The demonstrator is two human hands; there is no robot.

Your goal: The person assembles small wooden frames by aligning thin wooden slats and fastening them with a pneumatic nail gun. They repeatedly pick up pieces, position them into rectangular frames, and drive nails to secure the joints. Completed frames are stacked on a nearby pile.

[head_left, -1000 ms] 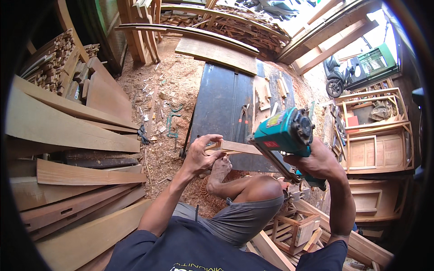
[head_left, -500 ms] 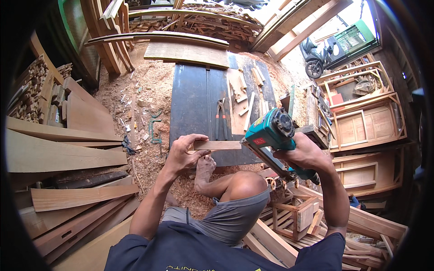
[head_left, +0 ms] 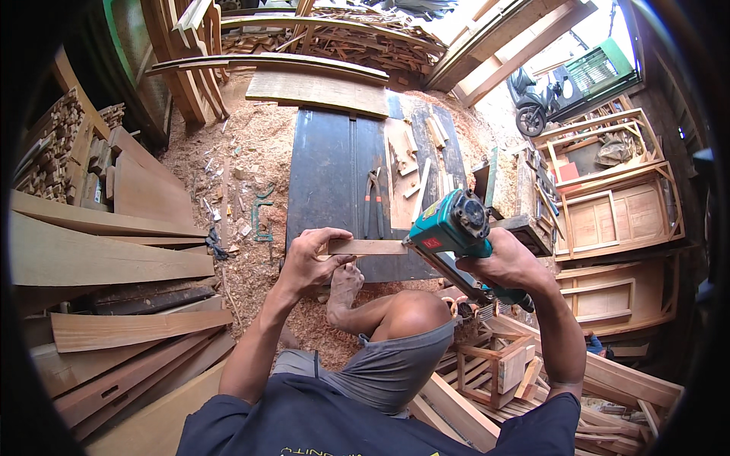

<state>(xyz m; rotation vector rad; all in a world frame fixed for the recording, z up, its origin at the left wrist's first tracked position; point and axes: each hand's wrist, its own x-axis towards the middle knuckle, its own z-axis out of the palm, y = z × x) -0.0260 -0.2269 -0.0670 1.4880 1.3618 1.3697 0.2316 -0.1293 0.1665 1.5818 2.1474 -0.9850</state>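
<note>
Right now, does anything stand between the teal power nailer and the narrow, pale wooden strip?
Nothing visible does: the nailer, in the right grip, has its nose by the strip; contact is unclear.

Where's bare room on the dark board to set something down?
Dark board's left part looks bare: plank above, pliers to the right, left hand below. Crowded: right part, with wood scraps; nail gun overlaps the lower right corner in view.
</note>
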